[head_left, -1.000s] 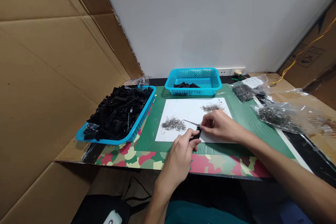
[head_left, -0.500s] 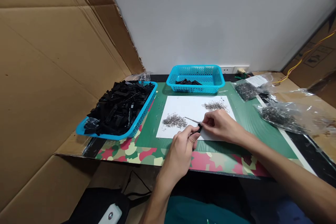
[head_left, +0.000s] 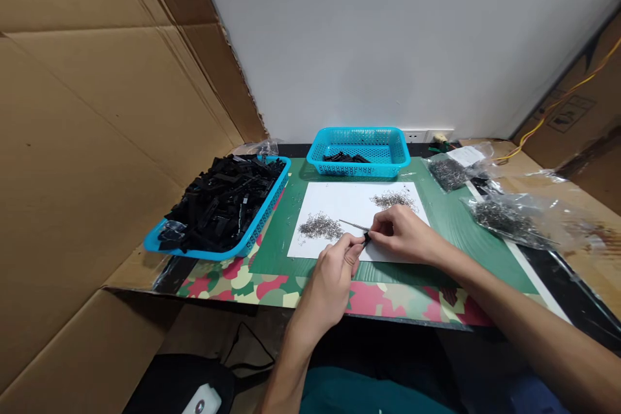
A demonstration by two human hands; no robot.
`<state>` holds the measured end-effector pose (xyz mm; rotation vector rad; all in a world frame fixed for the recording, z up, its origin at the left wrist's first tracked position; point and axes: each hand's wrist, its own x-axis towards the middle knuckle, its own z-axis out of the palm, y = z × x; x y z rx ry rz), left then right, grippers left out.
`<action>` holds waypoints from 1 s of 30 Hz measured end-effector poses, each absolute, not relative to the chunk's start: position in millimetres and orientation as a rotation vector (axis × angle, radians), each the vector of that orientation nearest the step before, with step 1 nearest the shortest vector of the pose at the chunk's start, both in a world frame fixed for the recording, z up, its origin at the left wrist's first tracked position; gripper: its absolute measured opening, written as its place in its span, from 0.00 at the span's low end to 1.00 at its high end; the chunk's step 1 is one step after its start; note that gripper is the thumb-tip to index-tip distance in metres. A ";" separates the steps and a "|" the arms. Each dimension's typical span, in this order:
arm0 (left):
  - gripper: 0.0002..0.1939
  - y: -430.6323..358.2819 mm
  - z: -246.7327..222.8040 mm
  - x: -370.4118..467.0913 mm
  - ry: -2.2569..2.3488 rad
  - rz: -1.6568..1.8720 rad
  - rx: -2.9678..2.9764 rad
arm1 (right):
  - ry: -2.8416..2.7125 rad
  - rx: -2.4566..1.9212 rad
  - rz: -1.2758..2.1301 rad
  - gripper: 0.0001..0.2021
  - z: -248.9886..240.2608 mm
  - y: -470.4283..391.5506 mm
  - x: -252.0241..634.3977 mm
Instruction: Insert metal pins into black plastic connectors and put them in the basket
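My left hand is closed around a small black plastic part, of which only the end shows past the fingers. Between the thumb and fingers of my right hand are slim metal tweezers, their thin end pointing left over the paper. The fingertips of both hands come together at the black part, which hides any finer detail there. Beneath them lies a white sheet of paper. It carries a pile of tiny metal springs or clips on the left and a second pile behind my right hand.
A blue basket heaped with black plastic parts stands at the left. Another blue basket at the back holds some black pieces. Two plastic bags of small metal pieces, one farther back and one nearer, lie at the right.
The view has shifted slightly. Both hands stay together over the paper, still gripping the black part and the tweezers, with only slight finger movement.
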<state>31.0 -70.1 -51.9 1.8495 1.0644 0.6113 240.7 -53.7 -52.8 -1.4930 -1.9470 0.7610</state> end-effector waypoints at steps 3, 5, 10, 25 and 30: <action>0.21 -71.0 -49.4 31.7 1.059 0.615 1.824 | -1.924 -1.497 0.747 0.08 -53.8 -53.7 240.6; 0.22 -71.5 -48.0 32.2 1.057 0.622 1.808 | -1.916 -1.494 0.736 0.09 -54.1 -54.0 239.7; 0.21 -72.0 -47.1 32.8 1.056 0.629 1.803 | -1.921 -1.487 0.729 0.10 -52.6 -55.6 238.4; 0.20 -74.6 -47.7 30.1 1.102 0.672 1.902 | -2.040 -1.498 0.875 0.09 -37.6 -55.7 254.5; 0.18 -74.8 -49.8 29.6 1.093 0.715 1.899 | -1.919 -1.557 0.594 0.08 -46.3 -51.3 252.7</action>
